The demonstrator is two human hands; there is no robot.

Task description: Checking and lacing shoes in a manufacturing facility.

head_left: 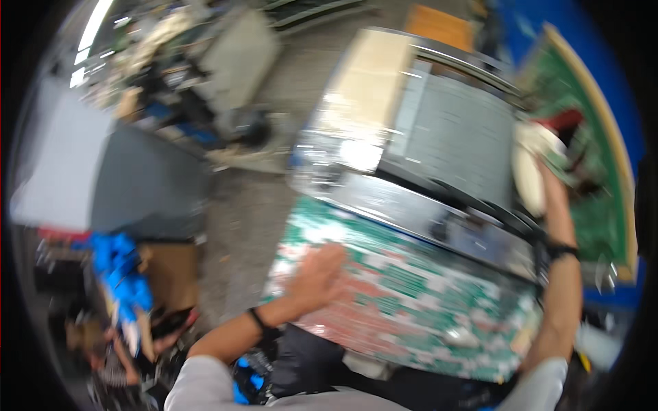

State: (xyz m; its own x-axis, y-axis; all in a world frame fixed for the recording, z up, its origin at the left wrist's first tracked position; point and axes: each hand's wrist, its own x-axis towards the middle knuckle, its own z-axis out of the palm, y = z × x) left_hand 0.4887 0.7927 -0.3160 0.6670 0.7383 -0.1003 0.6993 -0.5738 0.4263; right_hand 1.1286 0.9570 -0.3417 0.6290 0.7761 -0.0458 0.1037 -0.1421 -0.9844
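While the view is smearing with head motion, the left hand [321,272] is lying flat, fingers spread wide and gripping nothing, on the near-left part of a large printed sheet stack patterned in green, red and white [418,308]. This stack is resting on the table of a grey metal machine with a slatted bed [452,137], which is standing at twelve o'clock from it. The right hand [541,179] is reaching out at two o'clock toward pale cream sheet material [528,171] at the machine's right edge; whether its fingers are closing on that material cannot be told through the blur.

Orientation: the long axis of the printed stack is running from about ten o'clock to four o'clock, its far long edge lying against the machine's dark front bar [439,219] and its near long edge facing the person's body.

Risk, as a judgement: with only a flat palm steadying the stack, the top sheets could be sliding out of register or fanning toward the concrete floor [240,226] at nine o'clock. The outstretched right arm is crossing the machine's bed, so a sleeve or wristband could be catching there. A blue bundle [123,274] is lying well apart at eight o'clock.
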